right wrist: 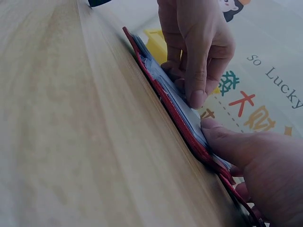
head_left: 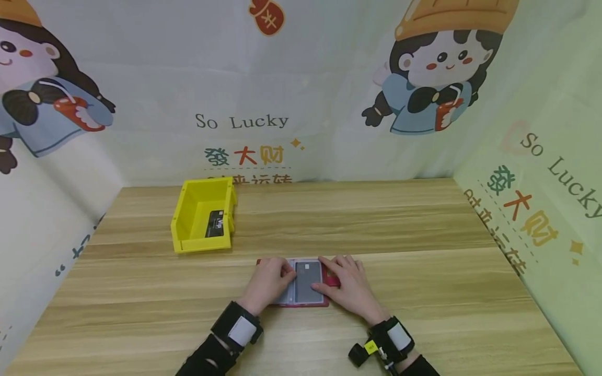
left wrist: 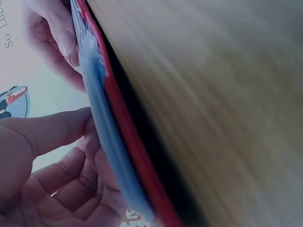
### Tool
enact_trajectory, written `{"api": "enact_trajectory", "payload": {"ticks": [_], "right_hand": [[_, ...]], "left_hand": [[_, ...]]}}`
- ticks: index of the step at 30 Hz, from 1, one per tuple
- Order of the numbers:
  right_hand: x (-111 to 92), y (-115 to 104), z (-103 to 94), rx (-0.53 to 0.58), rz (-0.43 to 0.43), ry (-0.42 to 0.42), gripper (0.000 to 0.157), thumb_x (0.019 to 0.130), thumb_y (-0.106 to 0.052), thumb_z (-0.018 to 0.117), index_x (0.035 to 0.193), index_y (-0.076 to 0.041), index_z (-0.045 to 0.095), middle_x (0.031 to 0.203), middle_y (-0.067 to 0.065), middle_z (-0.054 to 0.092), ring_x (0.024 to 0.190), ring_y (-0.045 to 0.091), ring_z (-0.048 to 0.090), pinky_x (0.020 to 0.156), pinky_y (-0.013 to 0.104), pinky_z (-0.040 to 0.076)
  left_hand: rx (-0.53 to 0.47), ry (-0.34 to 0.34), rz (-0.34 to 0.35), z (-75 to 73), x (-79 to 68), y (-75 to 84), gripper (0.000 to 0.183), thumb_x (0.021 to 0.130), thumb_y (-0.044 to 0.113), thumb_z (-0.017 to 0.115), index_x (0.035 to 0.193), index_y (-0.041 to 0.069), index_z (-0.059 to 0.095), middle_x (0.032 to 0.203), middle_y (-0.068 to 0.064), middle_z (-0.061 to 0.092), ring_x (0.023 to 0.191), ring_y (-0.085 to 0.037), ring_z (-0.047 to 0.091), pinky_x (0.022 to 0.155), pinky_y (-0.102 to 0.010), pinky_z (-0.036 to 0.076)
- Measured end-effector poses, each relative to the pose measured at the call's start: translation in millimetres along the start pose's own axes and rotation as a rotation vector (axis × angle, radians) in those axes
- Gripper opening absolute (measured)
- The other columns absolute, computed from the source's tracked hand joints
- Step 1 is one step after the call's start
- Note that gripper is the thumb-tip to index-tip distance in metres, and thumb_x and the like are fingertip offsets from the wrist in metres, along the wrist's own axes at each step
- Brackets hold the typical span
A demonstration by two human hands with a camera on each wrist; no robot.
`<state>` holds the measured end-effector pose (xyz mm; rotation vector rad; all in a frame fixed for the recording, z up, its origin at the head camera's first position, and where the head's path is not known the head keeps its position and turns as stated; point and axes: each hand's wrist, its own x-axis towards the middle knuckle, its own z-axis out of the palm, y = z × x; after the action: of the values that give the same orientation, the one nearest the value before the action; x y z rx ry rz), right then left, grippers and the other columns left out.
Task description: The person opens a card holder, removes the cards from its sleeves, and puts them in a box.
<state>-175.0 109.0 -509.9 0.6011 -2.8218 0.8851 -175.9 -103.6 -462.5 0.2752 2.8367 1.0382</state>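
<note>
A red card holder lies spread on the table, its clear sleeves facing up. In the right-hand sleeve sits a dark grey card with a small pale square near its top. My left hand covers much of the left page, thumb and forefinger pinching at the sleeve by the card's left edge; the other fingers are curled. Gripping the right side, my right hand has its thumb on the sleeve and fingers around the red cover's edge. A red strap shows beneath that hand.
Behind and left of the card holder stands a yellow bin with a black card marked VIP inside. Printed cloth hangs along the table's back and sides. Each wrist wears a black band.
</note>
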Motion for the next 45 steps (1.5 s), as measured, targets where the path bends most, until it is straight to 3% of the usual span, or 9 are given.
{"api": "enact_trajectory", "payload": {"ticks": [17,32,45], "right_hand": [[0.7,-0.6,0.5,-0.015,-0.007,0.0,0.064,0.083,-0.047,0.078,0.135,-0.013,0.064,0.092,-0.003,0.055,0.09,0.016,0.043,0.084,0.036,0.028],[0.6,-0.8,1.7,-0.043,0.001,0.008,0.065,0.083,-0.05,0.077,0.135,-0.015,0.064,0.094,-0.002,0.056,0.092,0.016,0.045,0.085,0.037,0.03],[-0.9,-1.0,1.1,-0.031,-0.007,-0.001,0.066,0.083,-0.048,0.078,0.139,-0.017,0.062,0.09,-0.005,0.051,0.086,0.013,0.04,0.083,0.034,0.026]], "left_hand": [[-0.018,-0.046,-0.066,-2.6,3.9,1.6,0.012,0.094,0.01,0.069,0.086,0.002,0.074,0.074,-0.004,0.063,0.063,-0.012,0.053,0.055,-0.022,0.038],[-0.066,-0.043,-0.04,-3.4,4.8,-1.7,0.02,0.095,0.015,0.068,0.081,0.003,0.074,0.06,0.004,0.048,0.052,-0.009,0.042,0.048,-0.02,0.028],[-0.107,-0.047,-0.04,-1.7,5.6,-5.4,0.024,0.095,0.016,0.069,0.073,0.006,0.072,0.057,0.006,0.042,0.052,-0.008,0.039,0.049,-0.021,0.026]]}}
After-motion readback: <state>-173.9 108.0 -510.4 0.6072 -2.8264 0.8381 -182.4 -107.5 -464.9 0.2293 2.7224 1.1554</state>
